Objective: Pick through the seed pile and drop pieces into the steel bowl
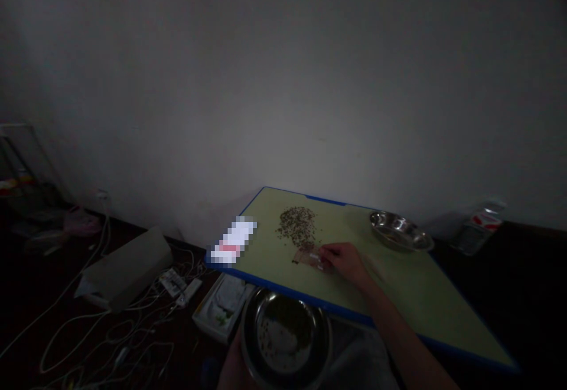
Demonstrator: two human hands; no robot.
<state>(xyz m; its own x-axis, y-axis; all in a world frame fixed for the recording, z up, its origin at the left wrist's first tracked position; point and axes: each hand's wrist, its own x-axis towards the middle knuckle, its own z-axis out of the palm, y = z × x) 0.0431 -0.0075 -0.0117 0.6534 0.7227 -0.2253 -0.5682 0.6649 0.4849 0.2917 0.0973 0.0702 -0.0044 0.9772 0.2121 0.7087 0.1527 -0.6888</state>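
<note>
My right hand [344, 260] is closed in a pinch on the edge of a small, flat, see-through plastic piece [305, 256] that lies against the tabletop. Just beyond it, small dark grains or seeds [297, 226] are spread in a loose pile on the pale green table [270, 260] with blue edging. Below the table's near edge, my left hand [235, 357] holds a round steel bowl [283, 334] by its left side. Several small bits sit in this bowl. The left fingers are mostly hidden beneath the bowl.
A second steel bowl [401, 231] stands at the table's far right. A pixelated bright screen [234, 242] lies at the left edge. Under the table is an open white box [218, 307]. Cables [124, 331] and a larger box [128, 269] lie on the floor. A plastic bottle [481, 227] is at right.
</note>
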